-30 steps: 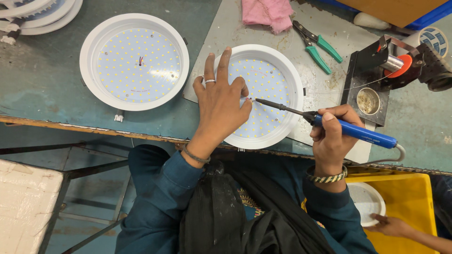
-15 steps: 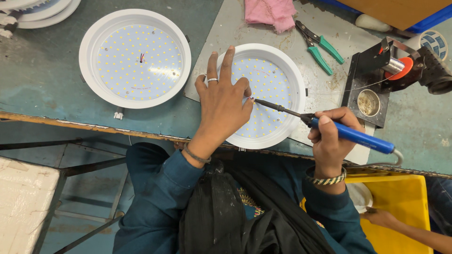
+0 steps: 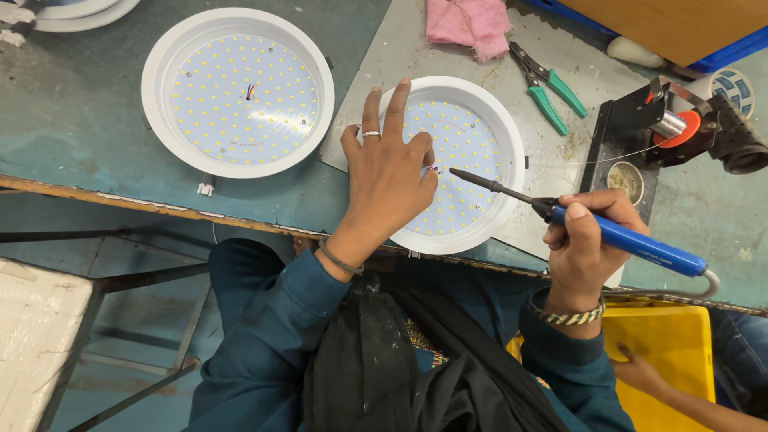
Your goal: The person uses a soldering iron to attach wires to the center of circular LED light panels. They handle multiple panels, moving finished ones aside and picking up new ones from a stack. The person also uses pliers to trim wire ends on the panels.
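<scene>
My left hand [image 3: 386,180] rests flat on a round white LED light panel [image 3: 472,140] at the bench's near edge, fingers spread, thumb and forefinger pinching thin wires at the panel's centre. My right hand [image 3: 588,240] grips a blue-handled soldering iron [image 3: 608,232]; its dark tip points left and ends just beside the pinched wires. A second round LED panel [image 3: 238,92] lies to the left, untouched, with small wires at its centre.
Green-handled pliers [image 3: 548,80] and a pink cloth [image 3: 468,24] lie behind the panel. A black solder stand [image 3: 632,140] with an orange spool sits at the right. A yellow bin [image 3: 672,352] and another person's hand [image 3: 640,372] are below right.
The view has shifted slightly. The iron's tip has drawn back a little to the right from the wires; my left hand stays on the panel.
</scene>
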